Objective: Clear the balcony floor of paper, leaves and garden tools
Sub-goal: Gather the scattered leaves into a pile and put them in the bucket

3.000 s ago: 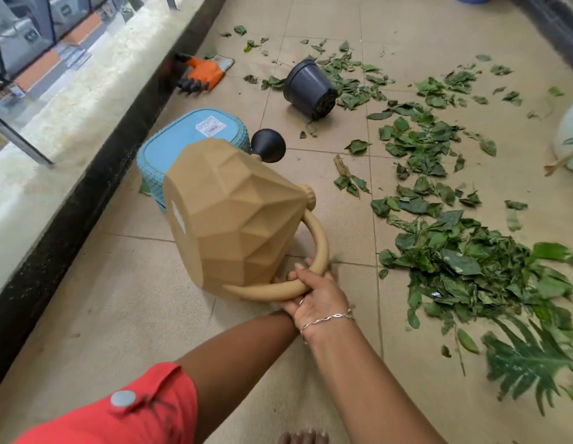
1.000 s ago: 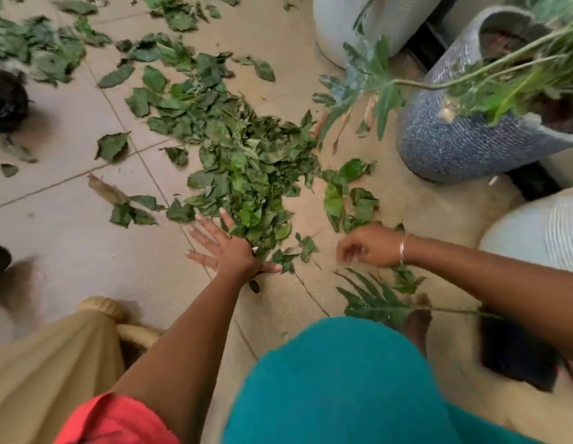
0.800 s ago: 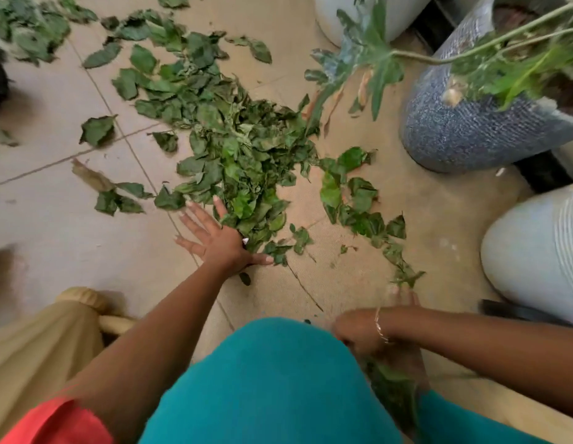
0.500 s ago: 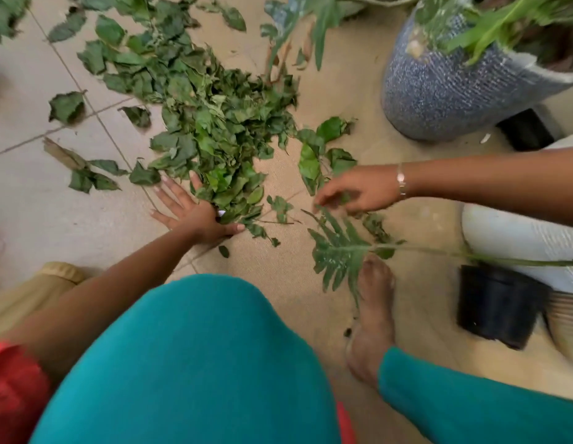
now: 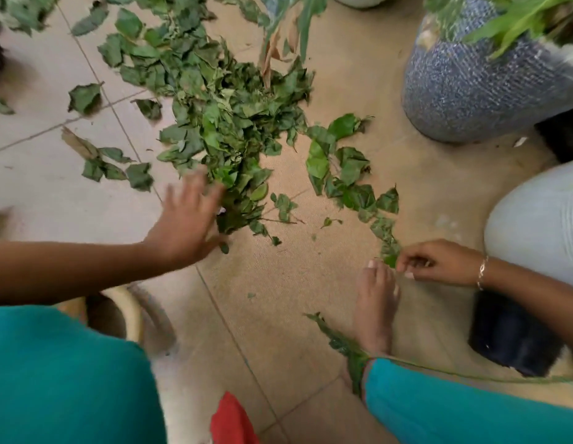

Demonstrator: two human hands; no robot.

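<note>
Raking the heap of torn green leaves (image 5: pixel 227 123) at upper centre together on the beige tiled balcony floor (image 5: pixel 38 193) with the left hand (image 5: pixel 185 225), fingers spread and released to gather more, while pinching a stray green leaf (image 5: pixel 391 260) at right in the curled fingers of the right hand (image 5: pixel 439 264).

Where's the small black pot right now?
Head view, lower right: the black pot sits on the floor under the right forearm, below the white planter and right of the bare foot.
</note>
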